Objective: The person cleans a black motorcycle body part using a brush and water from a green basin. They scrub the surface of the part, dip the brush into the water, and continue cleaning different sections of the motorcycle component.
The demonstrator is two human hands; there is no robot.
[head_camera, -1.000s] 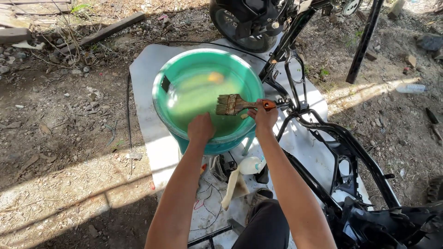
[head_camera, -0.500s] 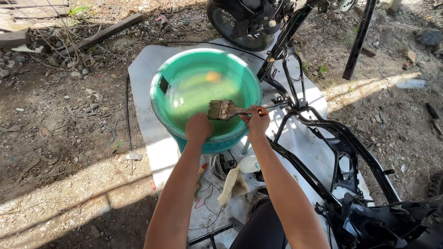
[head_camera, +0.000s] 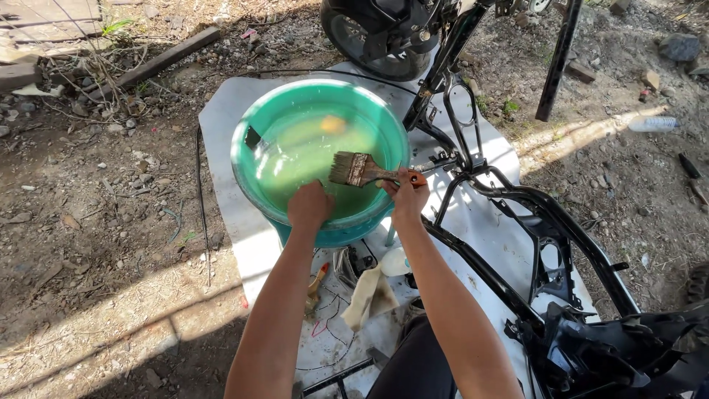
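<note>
Right grip grasping brush over green basin of liquid; left grip clenched at near rim; black frame right.

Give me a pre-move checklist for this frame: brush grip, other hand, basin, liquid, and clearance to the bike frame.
1. Right hand grips the paintbrush by its handle: ok.
2. Bristles over the green basin, not over the ground: ok.
3. Left hand at the near rim, steadying the basin: cannot tell whether it grips.
4. Cloudy liquid below the rim, no spill seen: ok.
5. Basin seated on the white sheet: ok.
6. Black motorcycle frame close beside the right hand: tight clearance, not ok.
</note>
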